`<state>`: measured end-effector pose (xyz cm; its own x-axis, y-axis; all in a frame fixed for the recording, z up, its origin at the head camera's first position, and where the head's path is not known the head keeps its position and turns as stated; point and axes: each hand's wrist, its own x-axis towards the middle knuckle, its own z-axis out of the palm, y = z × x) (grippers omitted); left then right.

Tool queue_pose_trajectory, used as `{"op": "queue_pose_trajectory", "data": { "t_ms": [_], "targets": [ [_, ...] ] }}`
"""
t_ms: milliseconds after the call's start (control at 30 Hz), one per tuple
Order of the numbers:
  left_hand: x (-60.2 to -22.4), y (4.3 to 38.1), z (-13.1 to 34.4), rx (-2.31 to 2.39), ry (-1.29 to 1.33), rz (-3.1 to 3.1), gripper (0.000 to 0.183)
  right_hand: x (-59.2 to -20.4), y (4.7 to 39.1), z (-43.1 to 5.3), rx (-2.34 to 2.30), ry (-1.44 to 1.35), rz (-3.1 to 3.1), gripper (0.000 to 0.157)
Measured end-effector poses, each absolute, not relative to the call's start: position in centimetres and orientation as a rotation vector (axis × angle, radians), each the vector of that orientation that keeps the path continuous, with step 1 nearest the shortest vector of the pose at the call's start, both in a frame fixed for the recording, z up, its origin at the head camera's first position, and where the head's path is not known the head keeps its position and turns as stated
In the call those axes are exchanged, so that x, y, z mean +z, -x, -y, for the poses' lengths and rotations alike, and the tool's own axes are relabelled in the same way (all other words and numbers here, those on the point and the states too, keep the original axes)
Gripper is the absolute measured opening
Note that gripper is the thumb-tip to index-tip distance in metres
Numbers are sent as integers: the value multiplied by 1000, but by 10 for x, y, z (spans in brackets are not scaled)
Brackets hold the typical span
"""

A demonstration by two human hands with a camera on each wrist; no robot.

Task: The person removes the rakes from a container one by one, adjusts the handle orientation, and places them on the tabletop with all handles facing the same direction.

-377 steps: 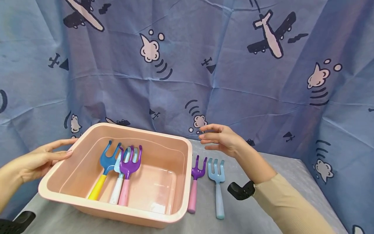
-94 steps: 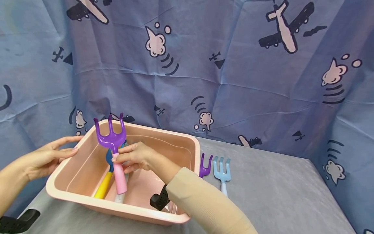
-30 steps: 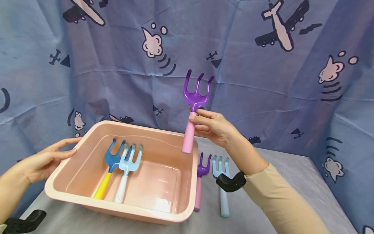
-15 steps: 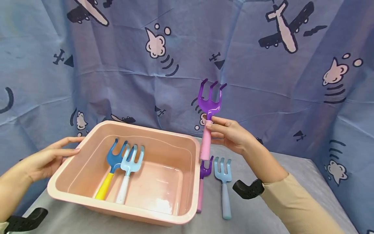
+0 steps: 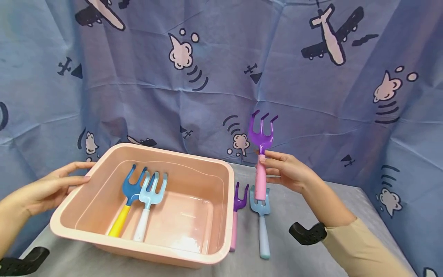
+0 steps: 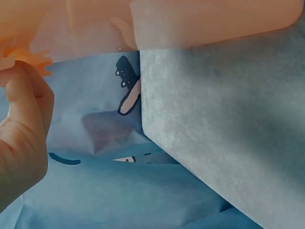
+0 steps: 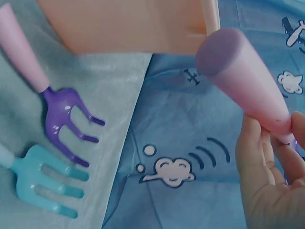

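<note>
My right hand (image 5: 285,171) holds a garden hand fork (image 5: 260,175) upright by its pink handle, purple tines up, above the table to the right of the basin. In the right wrist view the handle's butt (image 7: 221,52) faces the camera. My left hand (image 5: 52,188) grips the left rim of the tilted pink basin (image 5: 166,250), which hides some of the fingers. Inside the basin lie a blue hand fork with a yellow handle (image 5: 119,221) and a light blue one with a white handle (image 5: 142,223), their heads overlapping.
On the grey table (image 5: 311,231), right of the basin, lie another purple-and-pink hand fork (image 5: 239,202), partly hidden by the basin, and a light blue hand fork (image 5: 263,234). The held handle overlaps its tines in the head view. A blue patterned cloth (image 5: 207,107) hangs behind.
The purple hand fork lay in the basin at first; my right hand took it, lifted it out over the right rim, then moved further right and down. My left hand stayed at the rim.
</note>
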<state>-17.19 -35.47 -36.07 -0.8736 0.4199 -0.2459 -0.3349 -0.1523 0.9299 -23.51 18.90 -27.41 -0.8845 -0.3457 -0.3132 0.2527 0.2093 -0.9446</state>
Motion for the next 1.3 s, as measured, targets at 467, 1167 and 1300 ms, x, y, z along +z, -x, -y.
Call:
{"op": "queue_pose_trajectory", "data": {
  "t_ms": [467, 1167, 1300],
  "targets": [
    [-364, 165, 352, 2048, -172, -1735, 38, -293, 229, -227, -1658, 59, -2070, 70],
    [-362, 160, 343, 2132, -13, -1739, 39, -317, 221, -266, -1688, -79, -2036, 55],
    [-359, 160, 343, 2133, 19, -1756, 39, -324, 219, -271, -1692, -76, -2042, 48]
  ]
}}
